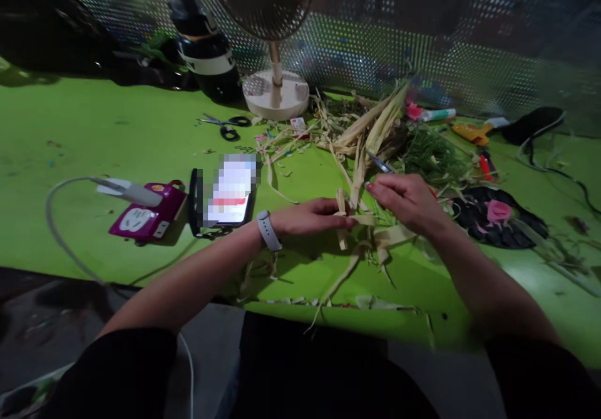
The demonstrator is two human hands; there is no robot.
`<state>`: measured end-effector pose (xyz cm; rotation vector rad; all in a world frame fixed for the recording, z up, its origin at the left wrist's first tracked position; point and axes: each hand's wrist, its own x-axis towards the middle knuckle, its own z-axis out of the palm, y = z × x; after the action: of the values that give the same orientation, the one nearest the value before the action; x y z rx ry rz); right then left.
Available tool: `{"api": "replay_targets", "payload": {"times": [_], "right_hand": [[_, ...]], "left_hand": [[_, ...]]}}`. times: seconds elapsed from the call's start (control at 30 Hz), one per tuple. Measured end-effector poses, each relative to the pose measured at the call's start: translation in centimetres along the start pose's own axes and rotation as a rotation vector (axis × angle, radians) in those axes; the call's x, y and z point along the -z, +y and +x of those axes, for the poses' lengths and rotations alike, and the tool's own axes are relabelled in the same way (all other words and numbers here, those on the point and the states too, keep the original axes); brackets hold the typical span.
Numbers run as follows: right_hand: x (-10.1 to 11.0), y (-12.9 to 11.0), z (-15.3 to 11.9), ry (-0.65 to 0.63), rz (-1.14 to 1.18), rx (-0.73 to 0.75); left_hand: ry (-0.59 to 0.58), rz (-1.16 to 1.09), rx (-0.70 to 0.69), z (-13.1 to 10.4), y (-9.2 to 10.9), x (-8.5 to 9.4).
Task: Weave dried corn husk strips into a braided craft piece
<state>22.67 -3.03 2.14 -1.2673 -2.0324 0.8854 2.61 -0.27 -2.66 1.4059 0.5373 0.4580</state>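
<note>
A small piece of folded pale husk strips (341,231) is pinched in my left hand (317,216), which wears a light wristband. Close by on the right, my right hand (404,198) is closed round a pair of scissors; the blades (379,163) point up and left beyond the fingers, and the handles are mostly hidden. Long dried husks (380,128) lie just behind both hands. Loose husk strips (350,270) spread over the green table (178,124) in front of them.
Left of my hands are a phone (232,190) on a stand and a purple power adapter (148,213) with cables. Behind stand a fan (276,93) and a dark bottle (206,56), near black scissors (228,126). An orange glue gun (473,133) and a dark bundle (519,218) lie right.
</note>
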Motion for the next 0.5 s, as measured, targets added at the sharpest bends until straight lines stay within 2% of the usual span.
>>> {"api": "replay_targets", "payload": {"times": [0.1,0.17,0.27,0.37,0.5], "right_hand": [[-0.5,0.4,0.5,-0.248,0.144,-0.07],[-1.4,0.9,0.7,-0.36,0.249,-0.104],[-2.5,1.3,0.5,-0.319,0.315,-0.098],[-3.0,1.2,0.3,-0.234,0.276,-0.07],[-3.6,1.0,0.2,-0.2,0.273,-0.06]], "left_hand": [[-0.119,0.042,0.034,-0.3,0.5,-0.9],[-0.212,0.038,0.053,-0.3,0.6,-1.2],[-0.289,-0.001,0.093,-0.3,0.4,-1.5],[-0.343,-0.04,0.126,-0.4,0.2,-2.0],[-0.409,-0.05,0.159,-0.6,0.4,-2.7]]}}
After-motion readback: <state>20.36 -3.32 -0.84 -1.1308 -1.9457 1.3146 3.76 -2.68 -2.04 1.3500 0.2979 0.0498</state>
